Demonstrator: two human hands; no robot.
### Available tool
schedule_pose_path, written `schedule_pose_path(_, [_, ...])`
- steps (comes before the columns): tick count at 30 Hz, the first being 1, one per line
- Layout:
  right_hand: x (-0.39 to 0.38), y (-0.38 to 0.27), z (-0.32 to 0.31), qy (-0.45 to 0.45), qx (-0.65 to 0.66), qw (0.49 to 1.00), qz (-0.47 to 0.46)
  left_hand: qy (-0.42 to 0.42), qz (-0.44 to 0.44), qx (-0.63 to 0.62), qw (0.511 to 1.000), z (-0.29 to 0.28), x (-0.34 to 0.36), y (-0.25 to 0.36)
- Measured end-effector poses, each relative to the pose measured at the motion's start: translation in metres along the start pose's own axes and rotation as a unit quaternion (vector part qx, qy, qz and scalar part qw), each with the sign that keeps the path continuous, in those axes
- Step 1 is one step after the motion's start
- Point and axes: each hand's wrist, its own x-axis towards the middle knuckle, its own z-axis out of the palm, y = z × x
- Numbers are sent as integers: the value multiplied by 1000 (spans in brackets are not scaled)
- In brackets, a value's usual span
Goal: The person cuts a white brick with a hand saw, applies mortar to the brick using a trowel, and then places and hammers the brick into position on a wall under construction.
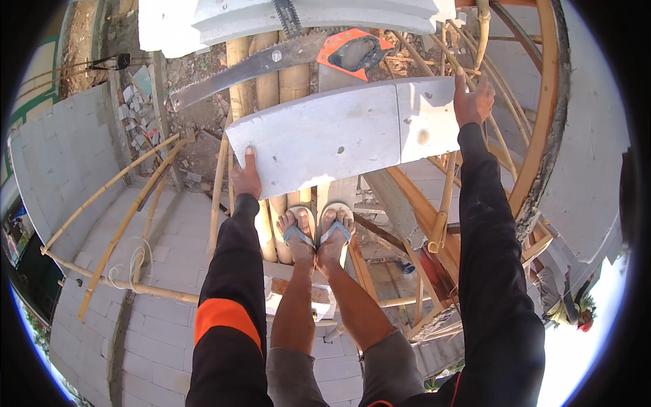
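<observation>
A long, pale grey lightweight concrete block (332, 136) is held out in front of me, tilted with its right end higher. A straight line crosses its face near the right end. My left hand (247, 178) grips the left end, thumb on the face and the other fingers hidden behind. At the right end, my right hand (474, 100) is closed round the edge. Just beyond the block lies a hand saw (264, 62) with an orange and black handle (354, 54), apart from both hands.
Under my sandalled feet (315, 234) run bamboo poles (268, 230) and a plank. Another pale block (291, 24) lies ahead. Block walls (68, 142) stand left, bamboo braces (129, 224) nearby. Timber formwork (536, 129) rises right. A person (566, 305) is far off at the lower right.
</observation>
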Motion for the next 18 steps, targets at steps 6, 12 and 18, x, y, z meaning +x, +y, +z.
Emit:
schedule_pose_path(6, [-32,78,16,-342,494,771,212,35,5,25,999,-7,17,-6])
schedule_pose_path(12, [-74,84,34,-342,591,673,283,-5,-39,6,999,-47,52,4])
schedule_pose_path(18, [-152,98,33,-304,623,635,342,1,27,-58,998,-86,36,-13])
